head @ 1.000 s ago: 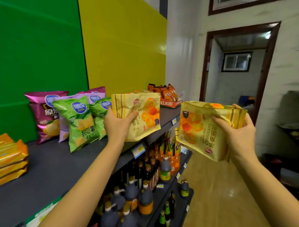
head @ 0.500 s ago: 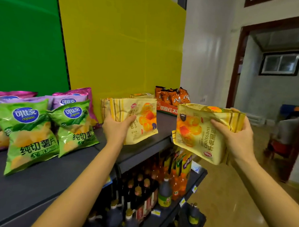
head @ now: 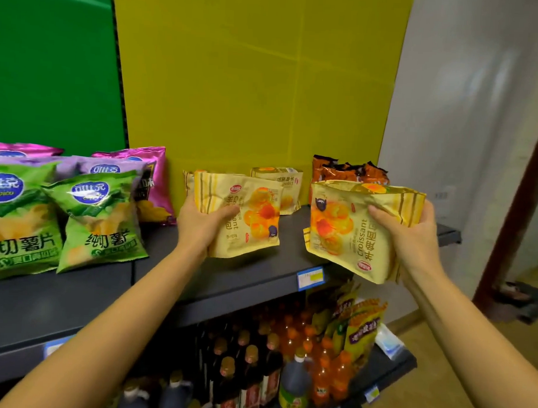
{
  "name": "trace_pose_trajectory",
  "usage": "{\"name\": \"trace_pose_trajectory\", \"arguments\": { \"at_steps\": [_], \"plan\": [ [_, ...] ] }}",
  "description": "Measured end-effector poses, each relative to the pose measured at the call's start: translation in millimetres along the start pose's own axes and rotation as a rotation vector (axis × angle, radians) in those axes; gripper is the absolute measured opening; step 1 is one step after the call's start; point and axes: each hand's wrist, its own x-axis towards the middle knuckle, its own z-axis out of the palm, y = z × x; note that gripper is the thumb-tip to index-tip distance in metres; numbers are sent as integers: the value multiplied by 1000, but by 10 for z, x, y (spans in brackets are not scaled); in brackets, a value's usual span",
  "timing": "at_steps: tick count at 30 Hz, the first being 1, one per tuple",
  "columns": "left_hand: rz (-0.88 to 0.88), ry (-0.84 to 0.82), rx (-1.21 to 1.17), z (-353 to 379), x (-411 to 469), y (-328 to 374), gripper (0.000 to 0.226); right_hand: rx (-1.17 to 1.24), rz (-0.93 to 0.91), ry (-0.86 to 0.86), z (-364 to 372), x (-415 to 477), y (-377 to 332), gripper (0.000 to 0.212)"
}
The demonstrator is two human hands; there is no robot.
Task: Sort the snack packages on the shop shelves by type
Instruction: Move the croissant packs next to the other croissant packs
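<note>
Left hand (head: 199, 222): grasping one yellow croissant pack (head: 245, 215), held over the top shelf (head: 227, 273).
Right hand (head: 411, 237): grasping a second croissant pack (head: 349, 235) past the shelf's front edge.
Sorted: green chip bags (head: 100, 218) and pink chip bags (head: 151, 180) grouped left; croissant pile (head: 281, 179) at the back.
Left to do: judged, both held packs join that pile.
Unclear: orange packs (head: 349, 172) partly hidden; left end of shelf cut off.

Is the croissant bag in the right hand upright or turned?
Turned. On the croissant bag in the right hand, the word "Croissant" runs vertically and the logo sits at the lower edge.
</note>
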Motion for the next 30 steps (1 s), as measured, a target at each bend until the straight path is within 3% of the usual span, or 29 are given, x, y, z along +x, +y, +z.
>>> {"name": "trace_pose_trajectory", "arguments": {
  "at_steps": [6, 12, 15, 16, 20, 26, 28, 30],
  "plan": [
    [10, 13, -1, 212, 310, -140, 47, 100, 40, -136, 60, 632, 345, 40],
    [-25, 35, -15, 323, 622, -277, 44, 198, 93, -317, 284, 1290, 757, 71],
    [-49, 55, -18, 302, 775, -370, 45, 233, 110, -372, 411, 1562, 959, 50],
    [-50, 63, -14, 291, 810, -394, 45, 245, 130, -398, 453, 1643, 1024, 52],
    [-65, 19, 24, 227, 920, -478, 46, 272, 245, -505, 612, 1900, 1278, 98],
    [-143, -3, 101, 90, 1023, -605, 93, 317, 334, -681, 700, 2233, 1629, 95],
    [-130, 79, 152, 85, 1055, -640, 98, 313, 336, -717, 741, 2320, 1694, 90],
    [-112, 156, 222, 126, 1048, -627, 91, 302, 318, -728, 789, 2398, 1733, 90]
  ]
}}
